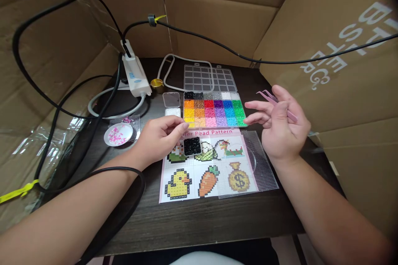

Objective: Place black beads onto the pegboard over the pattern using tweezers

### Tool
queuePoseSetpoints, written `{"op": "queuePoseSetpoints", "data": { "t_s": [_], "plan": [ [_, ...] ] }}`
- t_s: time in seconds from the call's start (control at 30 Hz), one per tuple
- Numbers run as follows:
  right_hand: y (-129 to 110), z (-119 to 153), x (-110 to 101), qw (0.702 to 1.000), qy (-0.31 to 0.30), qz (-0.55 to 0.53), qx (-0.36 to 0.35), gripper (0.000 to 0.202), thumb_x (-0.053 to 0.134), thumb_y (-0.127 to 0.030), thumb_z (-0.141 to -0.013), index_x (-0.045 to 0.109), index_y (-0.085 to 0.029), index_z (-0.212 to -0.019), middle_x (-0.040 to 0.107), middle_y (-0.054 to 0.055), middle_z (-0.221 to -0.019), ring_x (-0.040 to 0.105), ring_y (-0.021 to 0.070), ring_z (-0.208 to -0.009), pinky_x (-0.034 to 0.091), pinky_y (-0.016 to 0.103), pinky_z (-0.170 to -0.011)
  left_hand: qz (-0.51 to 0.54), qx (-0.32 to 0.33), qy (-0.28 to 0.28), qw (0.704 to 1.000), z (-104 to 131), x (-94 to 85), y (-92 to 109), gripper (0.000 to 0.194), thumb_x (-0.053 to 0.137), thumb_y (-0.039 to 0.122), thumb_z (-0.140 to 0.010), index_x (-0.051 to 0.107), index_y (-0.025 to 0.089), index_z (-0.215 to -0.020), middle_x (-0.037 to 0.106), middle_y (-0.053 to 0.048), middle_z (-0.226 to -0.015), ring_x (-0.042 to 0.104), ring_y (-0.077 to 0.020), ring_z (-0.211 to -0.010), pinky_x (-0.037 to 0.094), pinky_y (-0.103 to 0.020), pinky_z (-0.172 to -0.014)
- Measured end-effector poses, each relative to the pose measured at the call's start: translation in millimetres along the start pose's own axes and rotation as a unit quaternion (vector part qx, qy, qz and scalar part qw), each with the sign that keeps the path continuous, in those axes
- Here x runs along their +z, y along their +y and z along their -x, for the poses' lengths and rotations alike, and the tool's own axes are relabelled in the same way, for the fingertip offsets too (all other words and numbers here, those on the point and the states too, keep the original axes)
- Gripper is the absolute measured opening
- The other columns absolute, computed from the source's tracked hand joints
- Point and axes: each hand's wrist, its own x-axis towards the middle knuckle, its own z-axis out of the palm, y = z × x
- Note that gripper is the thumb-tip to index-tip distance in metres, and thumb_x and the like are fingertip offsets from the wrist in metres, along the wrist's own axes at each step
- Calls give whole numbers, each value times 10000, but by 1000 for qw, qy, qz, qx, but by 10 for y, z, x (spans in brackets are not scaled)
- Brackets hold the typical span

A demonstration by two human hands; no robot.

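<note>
My left hand (161, 136) is closed with thumb and fingers together at the lower left corner of the bead organizer (214, 127). What those fingers pinch, if anything, is hidden. Just below the fingertips, a small clear box of black beads (192, 146) sits on the bead pattern sheet (192, 197). My right hand (282, 130) is raised to the right of the organizer. It grips pink tweezers (275, 102) under the thumb, tips pointing up and left, while some fingers stretch out. A clear pegboard (264, 169) lies partly over the sheet's right side.
A white dish of pink beads (118, 134) stands on another pegboard (137, 126) at left. Behind my left hand is an open box of white beads (173, 112). A power strip (137, 75), a gold cup (157, 85) and black cables (116, 87) occupy the back left. Cardboard walls (214, 20) surround the table.
</note>
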Motion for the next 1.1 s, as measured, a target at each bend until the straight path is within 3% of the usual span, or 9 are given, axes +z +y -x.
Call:
{"op": "queuePoseSetpoints", "data": {
  "t_s": [0.13, 0.27, 0.4, 0.5, 0.57, 0.7, 0.9, 1.1],
  "plan": [
    [11, 9, 7, 999, -41, -14, 27, 308, 443, -421, -979, 582, -233, -1180, 737, 39, -866, 698, 139, -569, 575, 284, -501, 13, -6, -13, 1000, -9, -6, -5, 289, 543, 421, -892, 664, 170, -814, 618, 16, -583, 562, -97, -527, 450, -209, -525],
    [48, 90, -20, 989, -141, 14, 32, 279, 425, -363, -992, 573, -223, -1183, 723, 55, -1006, 712, 126, -639, 595, 277, -543, 32, -17, -33, 999, -24, -13, -9, 298, 534, 431, -898, 647, 166, -823, 615, 13, -592, 568, -101, -526, 448, -210, -520],
    [23, 134, -92, 953, -284, 91, -49, 290, 424, -242, -983, 546, -219, -1245, 614, 108, -1312, 733, 160, -840, 628, 312, -637, 42, -20, -42, 998, -27, -20, -12, 306, 531, 438, -898, 605, 164, -783, 607, 13, -578, 571, -105, -522, 448, -212, -518],
    [-54, 115, -127, 911, -337, 185, -146, 304, 454, -160, -948, 528, -204, -1240, 599, 118, -1342, 646, 229, -1151, 590, 426, -908, 43, -9, -39, 998, -17, -27, -24, 315, 501, 431, -919, 563, 170, -754, 598, 18, -556, 574, -104, -520, 457, -214, -537],
    [-112, 115, -131, 877, -361, 258, -184, 318, 475, -128, -923, 515, -194, -1231, 601, 140, -1337, 588, 257, -1235, 544, 472, -983, 52, 3, -26, 998, -6, -29, -34, 316, 458, 430, -944, 548, 176, -778, 611, 16, -588, 579, -100, -523, 463, -214, -541],
    [-178, 210, -145, 821, -402, 362, -184, 330, 465, -103, -901, 487, -185, -1219, 561, 185, -1372, 594, 293, -1222, 598, 460, -862, 104, 15, 6, 995, 33, -9, -30, 343, 399, 466, -966, 511, 183, -808, 644, -4, -725, 574, -88, -519, 461, -204, -485],
    [-157, 374, -256, 775, -431, 413, -208, 252, 437, -125, -921, 506, -169, -1159, 576, 206, -1347, 682, 289, -1027, 606, 457, -758, 155, 25, -38, 987, 90, 71, 43, 339, 403, 481, -958, 489, 183, -823, 641, -21, -766, 590, -96, -549, 492, -208, -494],
    [-110, 371, -357, 761, -437, 406, -253, 234, 415, -144, -934, 508, -160, -1148, 546, 216, -1381, 687, 267, -1009, 603, 453, -776, 159, 11, -70, 985, 68, 93, 66, 318, 397, 471, -948, 467, 190, -818, 630, -13, -773, 613, -107, -571, 515, -236, -528]
  ]
}}
